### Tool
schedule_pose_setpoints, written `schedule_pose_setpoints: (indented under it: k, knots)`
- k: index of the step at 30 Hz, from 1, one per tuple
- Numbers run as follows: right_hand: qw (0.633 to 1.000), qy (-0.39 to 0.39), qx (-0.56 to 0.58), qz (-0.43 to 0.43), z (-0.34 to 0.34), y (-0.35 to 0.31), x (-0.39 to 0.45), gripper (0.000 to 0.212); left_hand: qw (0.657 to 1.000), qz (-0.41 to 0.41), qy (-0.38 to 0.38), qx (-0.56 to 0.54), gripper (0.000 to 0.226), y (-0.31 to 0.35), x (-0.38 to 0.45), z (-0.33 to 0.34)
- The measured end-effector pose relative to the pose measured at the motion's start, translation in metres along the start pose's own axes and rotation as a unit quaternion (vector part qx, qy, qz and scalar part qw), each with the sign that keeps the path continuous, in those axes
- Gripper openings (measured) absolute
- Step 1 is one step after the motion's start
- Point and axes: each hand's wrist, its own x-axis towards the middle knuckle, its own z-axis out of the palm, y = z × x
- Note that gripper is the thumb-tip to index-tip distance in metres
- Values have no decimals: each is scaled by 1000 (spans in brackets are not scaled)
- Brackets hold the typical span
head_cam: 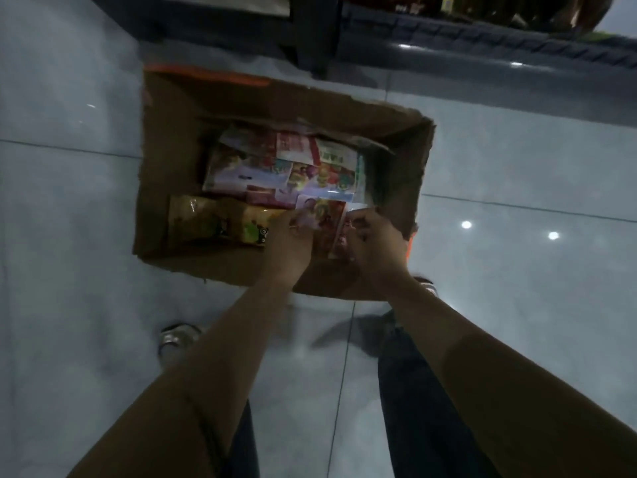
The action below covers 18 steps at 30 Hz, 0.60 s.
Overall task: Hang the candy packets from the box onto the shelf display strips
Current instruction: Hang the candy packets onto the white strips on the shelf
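Observation:
An open cardboard box point(165, 132) stands on the tiled floor below me. Inside lie several colourful candy packets point(275, 167) and yellow-green bags point(220, 220) at the near left. Both my hands reach into the box's near right part. My left hand point(287, 241) pinches the left edge of a red and pink candy packet point(325, 219). My right hand point(374, 238) grips the same packet's right edge, fingers curled round it. The image is dim and blurred, so the packet's print is unreadable.
A dark shelf base point(482, 53) with goods on it runs along the top right, and a dark upright post point(310, 32) stands behind the box. My feet point(177, 336) and dark trousers point(413, 391) are on the glossy grey floor tiles near the box.

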Motion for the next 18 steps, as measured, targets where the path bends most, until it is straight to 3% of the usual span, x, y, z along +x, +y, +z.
schedule_pose_setpoints:
  k: [2,5,8,14,18]
  knots:
    - [999,-34,-29,2,13,12,16,30,1000,-11,-2,1,37,-18,19,4]
    - [998,-50,-37,7,28,27,39,33,996,-86,29,23,32,-36,44,13]
    - [999,-34,-39,-12,38,36,53,40,995,-88,43,28,18,-55,60,24]
    - [995,-57,-39,-73,40,40,57,50,993,-97,-5,-70,14,-63,48,30]
    - [991,-65,-84,-84,33,36,61,39,985,-113,-43,-121,15,-49,46,15]
